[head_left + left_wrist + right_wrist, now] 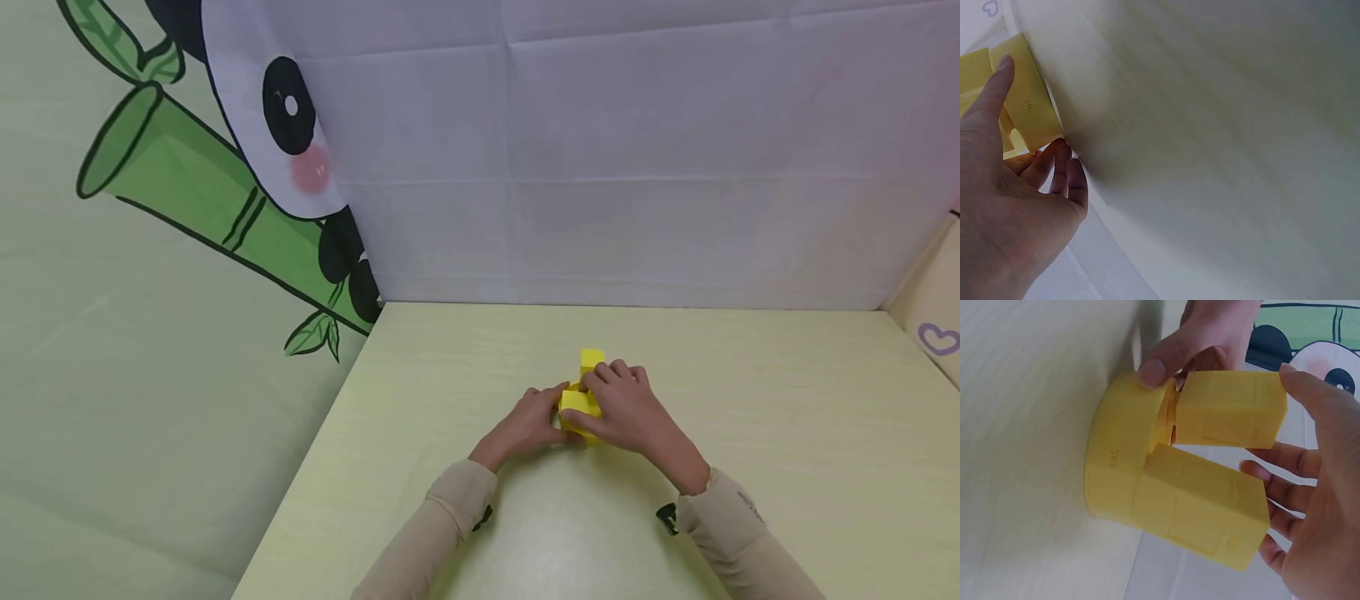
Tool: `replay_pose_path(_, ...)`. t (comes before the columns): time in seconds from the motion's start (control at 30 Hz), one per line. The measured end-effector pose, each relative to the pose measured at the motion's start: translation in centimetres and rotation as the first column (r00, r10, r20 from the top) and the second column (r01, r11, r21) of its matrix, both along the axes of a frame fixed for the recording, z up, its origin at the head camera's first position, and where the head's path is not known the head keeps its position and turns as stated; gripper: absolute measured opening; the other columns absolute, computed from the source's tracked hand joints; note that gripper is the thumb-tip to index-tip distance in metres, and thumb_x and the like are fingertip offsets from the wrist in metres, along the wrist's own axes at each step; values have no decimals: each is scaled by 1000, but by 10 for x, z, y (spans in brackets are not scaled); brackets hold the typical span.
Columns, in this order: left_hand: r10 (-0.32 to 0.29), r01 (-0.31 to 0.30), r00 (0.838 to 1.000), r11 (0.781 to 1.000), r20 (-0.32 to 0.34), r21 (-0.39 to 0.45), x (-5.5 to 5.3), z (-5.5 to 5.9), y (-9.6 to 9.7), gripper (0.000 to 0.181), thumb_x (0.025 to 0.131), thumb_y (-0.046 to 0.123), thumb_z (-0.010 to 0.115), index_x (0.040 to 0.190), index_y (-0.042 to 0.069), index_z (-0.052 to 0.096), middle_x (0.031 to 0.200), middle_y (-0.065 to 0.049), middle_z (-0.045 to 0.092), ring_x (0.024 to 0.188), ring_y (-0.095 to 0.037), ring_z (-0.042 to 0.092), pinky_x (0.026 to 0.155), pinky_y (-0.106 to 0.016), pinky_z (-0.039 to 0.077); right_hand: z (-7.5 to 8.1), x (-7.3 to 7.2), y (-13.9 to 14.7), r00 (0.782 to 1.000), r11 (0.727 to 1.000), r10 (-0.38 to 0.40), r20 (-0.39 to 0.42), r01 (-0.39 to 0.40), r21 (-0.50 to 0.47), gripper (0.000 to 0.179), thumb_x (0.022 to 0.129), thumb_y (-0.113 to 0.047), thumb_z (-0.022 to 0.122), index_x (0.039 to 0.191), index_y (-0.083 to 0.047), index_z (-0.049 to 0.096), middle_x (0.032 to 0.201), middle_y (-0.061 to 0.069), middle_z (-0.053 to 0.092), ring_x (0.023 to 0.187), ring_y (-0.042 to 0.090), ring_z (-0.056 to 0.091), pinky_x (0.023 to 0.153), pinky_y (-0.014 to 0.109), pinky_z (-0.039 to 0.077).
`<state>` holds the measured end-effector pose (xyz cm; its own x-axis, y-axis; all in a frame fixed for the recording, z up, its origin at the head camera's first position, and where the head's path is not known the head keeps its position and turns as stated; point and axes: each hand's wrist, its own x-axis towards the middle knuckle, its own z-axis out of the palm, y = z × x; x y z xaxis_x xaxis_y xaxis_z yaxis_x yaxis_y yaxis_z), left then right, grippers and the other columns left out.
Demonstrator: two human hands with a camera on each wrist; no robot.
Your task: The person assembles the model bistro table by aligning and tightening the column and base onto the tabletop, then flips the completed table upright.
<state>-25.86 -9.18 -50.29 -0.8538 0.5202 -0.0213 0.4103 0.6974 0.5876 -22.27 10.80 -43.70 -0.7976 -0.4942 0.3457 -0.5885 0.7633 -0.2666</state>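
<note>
A low, round yellow base (1116, 453) with raised digits sits on the tabletop. My left hand (531, 423) grips its side; the thumb (999, 90) lies on the yellow wall and the fingers curl at the lower edge. Two yellow rectangular blocks rise from the base. The nearer block (1230, 409) is held by my right hand (626, 408), thumb at one top edge and fingers at the opposite side. The farther block (592, 358) stands beside it, close to the other right fingers. In the head view, both hands cover much of the base.
The pale wooden tabletop (787, 417) spreads around the hands. A white cloth (637, 167) hangs along the back edge. At the left hangs a green cloth (112, 375) printed with bamboo, and at the right a cream panel (926, 287) with a heart.
</note>
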Motion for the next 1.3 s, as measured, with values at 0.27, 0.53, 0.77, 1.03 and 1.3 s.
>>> replay_pose_path(0.27,-3,3,1000,1000,1,0,0,-1,1,88,87,48,82,159,14,43,150,0,56,113,-20,49,98,-32,44,0,3,-1,1000,1000,-1,-27,1,0,34,90,-41,75,100,-8,70,97,4,61,95,29,51,87,57,37)
replay_pose_path(0.53,-57,58,998,998,-42,34,-2,-2,-1,70,89,43,82,147,17,55,130,9,66,102,-12,52,94,-32,39,-1,2,-4,999,1000,9,-32,-9,-3,40,91,-43,77,106,-7,69,99,6,62,96,30,50,88,58,36)
replay_pose_path(0.77,-49,51,998,998,-40,34,-1,-1,-2,70,89,41,83,148,16,55,133,8,65,104,-11,51,97,-32,37,2,-1,-3,995,996,91,38,-90,-25,41,92,-33,73,127,-12,71,106,5,58,100,29,45,84,54,34)
replay_pose_path(1.03,-78,81,996,995,-46,65,-2,0,-3,63,88,40,85,141,16,60,124,10,68,98,-8,54,97,-32,36,-2,-5,-2,998,998,67,1,-67,-16,47,91,-39,77,125,-8,68,110,10,62,102,32,47,85,55,36)
replay_pose_path(1.3,-82,85,995,995,-49,60,-3,-1,-2,54,86,40,86,130,16,65,114,11,70,94,-6,56,98,-33,34,-4,-4,-4,997,997,66,-35,-67,-25,36,92,-31,78,120,-9,71,102,6,60,99,31,47,83,54,36)
